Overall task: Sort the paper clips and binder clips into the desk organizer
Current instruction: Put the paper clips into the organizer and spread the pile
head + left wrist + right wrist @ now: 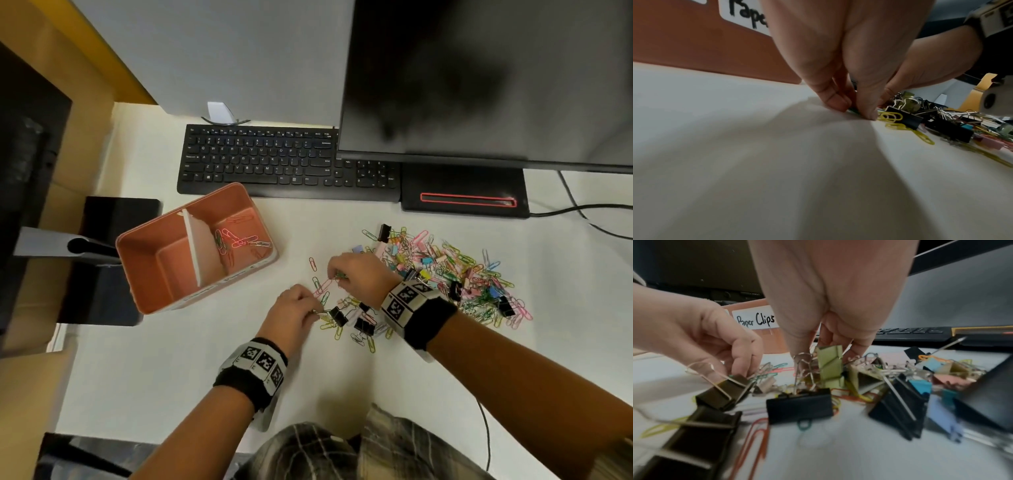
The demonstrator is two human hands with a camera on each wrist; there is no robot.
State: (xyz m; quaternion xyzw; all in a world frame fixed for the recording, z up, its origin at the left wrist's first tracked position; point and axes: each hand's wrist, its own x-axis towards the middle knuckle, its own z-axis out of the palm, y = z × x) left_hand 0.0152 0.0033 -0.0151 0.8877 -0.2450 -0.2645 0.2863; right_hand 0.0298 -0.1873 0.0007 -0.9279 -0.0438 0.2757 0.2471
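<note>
The left hand pinched a green paper clip against the white desk, fingertips together. The right hand held its curled fingers closed on paper clips at the edge of the mixed clip pile. The pink desk organizer stood left of both hands, with paper clips in its right compartment.
</note>
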